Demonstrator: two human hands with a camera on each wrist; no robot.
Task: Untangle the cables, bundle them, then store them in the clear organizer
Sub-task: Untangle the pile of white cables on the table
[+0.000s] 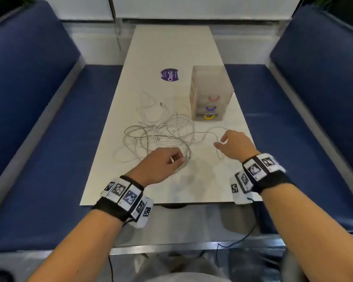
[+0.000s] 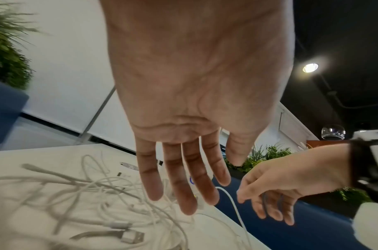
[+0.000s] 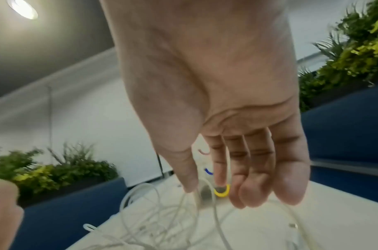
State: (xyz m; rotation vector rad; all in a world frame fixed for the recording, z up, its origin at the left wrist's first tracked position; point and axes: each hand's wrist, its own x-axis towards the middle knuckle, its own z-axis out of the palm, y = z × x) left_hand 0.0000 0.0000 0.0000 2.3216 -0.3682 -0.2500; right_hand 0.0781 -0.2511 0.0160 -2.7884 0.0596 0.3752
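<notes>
Left hand: the left hand (image 1: 161, 163) hovers palm down over the near edge of the cables (image 1: 157, 131). The wrist view shows its fingers (image 2: 183, 182) straight and slightly spread, gripping nothing.
Right hand: the right hand (image 1: 235, 144) is near the organizer's front, fingers loosely extended. A white strand runs between thumb and forefinger; whether they pinch it I cannot tell.
Cables: thin, white and pale grey, round cords in a loose tangle of loops, left of and in front of the organizer, with metal plugs showing.
Organizer: the clear organizer (image 1: 211, 92) is a boxy, frosted plastic tower with red, blue and yellow curved drawer handles.
Table: the table (image 1: 171, 47) is smooth and pale.
</notes>
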